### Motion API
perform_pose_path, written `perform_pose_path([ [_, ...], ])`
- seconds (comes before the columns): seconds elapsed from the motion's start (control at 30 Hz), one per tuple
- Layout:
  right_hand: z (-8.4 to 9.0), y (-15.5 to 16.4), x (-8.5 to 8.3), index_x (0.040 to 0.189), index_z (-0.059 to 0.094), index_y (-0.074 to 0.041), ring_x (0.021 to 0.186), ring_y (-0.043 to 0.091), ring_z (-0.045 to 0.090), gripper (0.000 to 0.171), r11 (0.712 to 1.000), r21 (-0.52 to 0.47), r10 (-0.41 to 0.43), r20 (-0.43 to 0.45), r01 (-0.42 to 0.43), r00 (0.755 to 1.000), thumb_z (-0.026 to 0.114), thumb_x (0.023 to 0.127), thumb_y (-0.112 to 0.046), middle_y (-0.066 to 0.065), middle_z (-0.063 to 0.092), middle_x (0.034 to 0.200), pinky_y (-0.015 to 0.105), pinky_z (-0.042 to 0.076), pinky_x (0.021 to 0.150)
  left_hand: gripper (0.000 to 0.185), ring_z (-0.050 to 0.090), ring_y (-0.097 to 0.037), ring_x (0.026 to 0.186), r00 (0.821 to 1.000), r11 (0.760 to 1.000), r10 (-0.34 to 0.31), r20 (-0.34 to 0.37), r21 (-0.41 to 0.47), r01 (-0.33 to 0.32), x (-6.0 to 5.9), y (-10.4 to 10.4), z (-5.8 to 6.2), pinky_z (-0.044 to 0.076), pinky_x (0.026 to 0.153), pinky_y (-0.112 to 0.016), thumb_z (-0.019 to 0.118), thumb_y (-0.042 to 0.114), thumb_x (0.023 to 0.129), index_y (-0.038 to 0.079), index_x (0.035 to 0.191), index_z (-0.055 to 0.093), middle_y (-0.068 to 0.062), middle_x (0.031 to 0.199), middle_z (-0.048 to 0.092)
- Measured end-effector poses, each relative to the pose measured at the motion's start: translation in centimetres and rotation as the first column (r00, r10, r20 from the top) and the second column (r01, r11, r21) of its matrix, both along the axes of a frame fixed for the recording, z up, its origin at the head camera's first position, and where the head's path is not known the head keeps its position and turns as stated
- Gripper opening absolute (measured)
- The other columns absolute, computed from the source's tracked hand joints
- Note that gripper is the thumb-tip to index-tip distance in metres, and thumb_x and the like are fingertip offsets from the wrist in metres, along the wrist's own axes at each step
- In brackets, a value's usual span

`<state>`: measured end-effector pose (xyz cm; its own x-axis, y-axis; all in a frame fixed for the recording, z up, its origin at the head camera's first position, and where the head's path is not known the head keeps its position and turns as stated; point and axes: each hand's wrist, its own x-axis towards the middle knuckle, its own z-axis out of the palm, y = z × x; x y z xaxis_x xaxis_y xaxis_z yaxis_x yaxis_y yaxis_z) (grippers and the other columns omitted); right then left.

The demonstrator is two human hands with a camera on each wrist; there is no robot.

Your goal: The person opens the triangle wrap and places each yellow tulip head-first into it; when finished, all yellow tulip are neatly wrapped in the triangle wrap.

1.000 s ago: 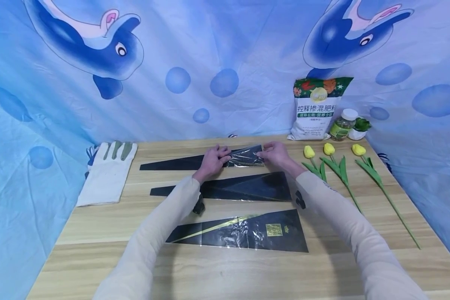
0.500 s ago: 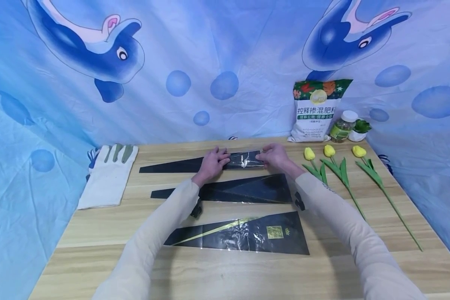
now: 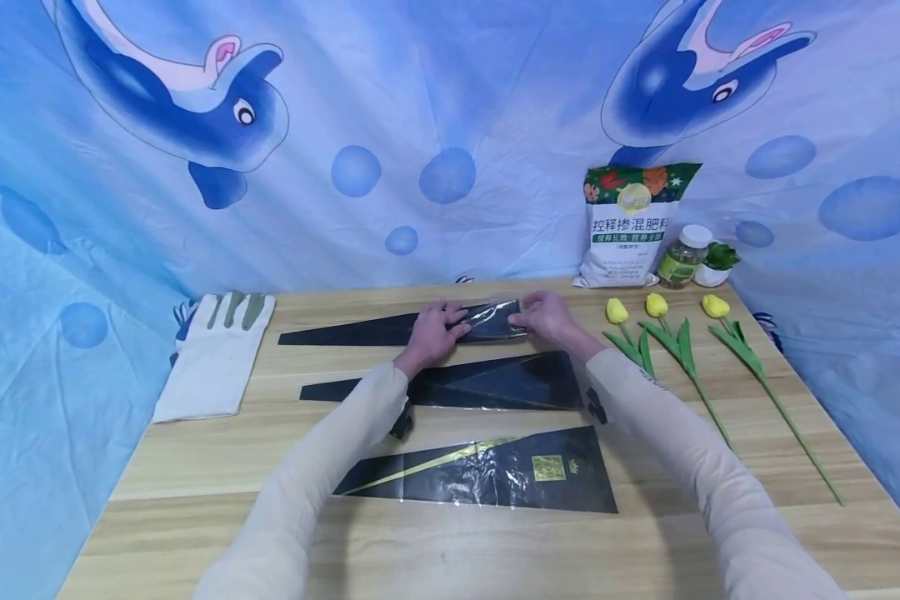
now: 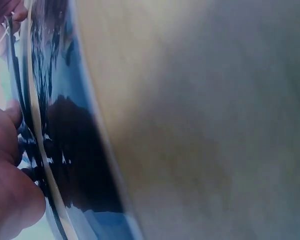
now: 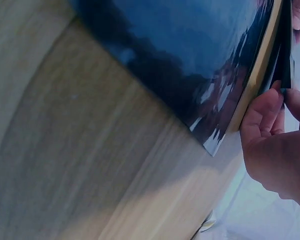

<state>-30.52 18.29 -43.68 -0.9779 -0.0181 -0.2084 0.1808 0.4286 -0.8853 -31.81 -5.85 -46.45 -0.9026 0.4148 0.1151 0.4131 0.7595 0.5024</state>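
Note:
Three black tapered flower sleeves lie in rows on the wooden table, narrow ends left. On the far sleeve (image 3: 352, 331), my left hand (image 3: 431, 335) rests with spread fingers just left of its wide part. My right hand (image 3: 547, 317) pinches the wide right end between thumb and fingertips; in the right wrist view the pinched film edge (image 5: 286, 70) stands up a little from the table. Nearer lies the middle sleeve (image 3: 502, 382), partly under my left forearm. The front sleeve (image 3: 487, 483) carries a gold stripe and a gold square print.
A white glove (image 3: 206, 367) with green fingertips lies at the left. Three yellow tulips (image 3: 682, 354) lie at the right. Behind them stand a fertilizer bag (image 3: 630, 233), a white-capped jar (image 3: 681, 260) and a small potted plant (image 3: 716, 265), before a blue dolphin-print cloth (image 3: 495, 100).
The far sleeve's wide end, bunched and raised a second ago, lies flatter and smoother. My left hand has shifted slightly right; my right hand keeps its pinch on the end.

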Motion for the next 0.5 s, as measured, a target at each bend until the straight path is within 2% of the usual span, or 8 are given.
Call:
perform_pose_path([
  [0.33,-0.29,0.19,-0.23,0.136,0.046,0.011,0.060,0.016,0.063,0.058,0.998,-0.061,-0.001,0.029,0.002,1.000,0.075,0.091,-0.011,0.027,0.066,0.114,0.027,0.056,0.059,0.025,0.045,-0.030,0.137,0.996,0.989,0.093,-0.020,0.120,-0.090,0.25,-0.01,-0.03,0.032,0.114,-0.043,0.067,0.020,0.098,0.010,0.119,0.073,-0.005,0.129,0.066],
  [0.5,-0.39,0.56,-0.42,0.139,0.044,0.012,0.066,0.017,0.065,0.058,0.994,-0.107,0.001,0.062,0.006,0.998,0.072,0.094,-0.013,0.025,0.068,0.109,0.028,0.057,0.062,0.022,0.049,-0.029,0.133,0.989,0.958,0.150,0.018,0.244,-0.149,0.39,-0.06,0.20,0.038,0.111,-0.042,0.068,0.019,0.097,0.010,0.115,0.075,-0.007,0.123,0.069],
])
